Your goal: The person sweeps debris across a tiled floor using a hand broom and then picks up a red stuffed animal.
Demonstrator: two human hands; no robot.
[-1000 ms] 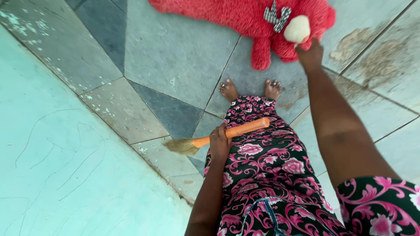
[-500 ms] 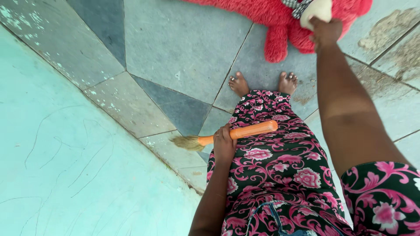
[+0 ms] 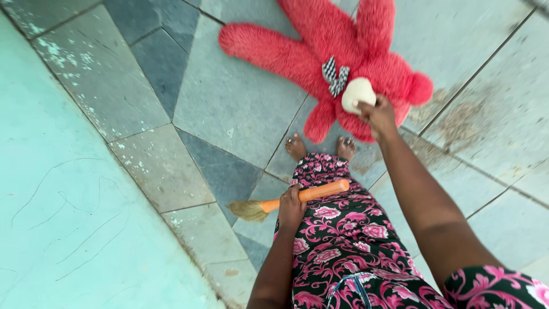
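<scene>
A big red plush bear (image 3: 320, 54) lies on its back on the stone floor, with a checked bow and a cream muzzle (image 3: 357, 93). My right hand (image 3: 377, 116) reaches down and grips the bear's head at the muzzle. My left hand (image 3: 290, 207) is closed around the orange handle of a short hand broom (image 3: 297, 197), held against my flowered dress. The straw bristles point left, just above the floor. My bare feet stand right below the bear.
A turquoise painted wall (image 3: 63, 217) fills the left side, meeting grey and dark stone tiles (image 3: 229, 103). A patch of dust and dirt (image 3: 457, 117) lies on the tiles to the right of the bear.
The view has pulled back, so the whole bear shows. My right hand has stayed on the bear's head. The left hand keeps the broom in the same hold.
</scene>
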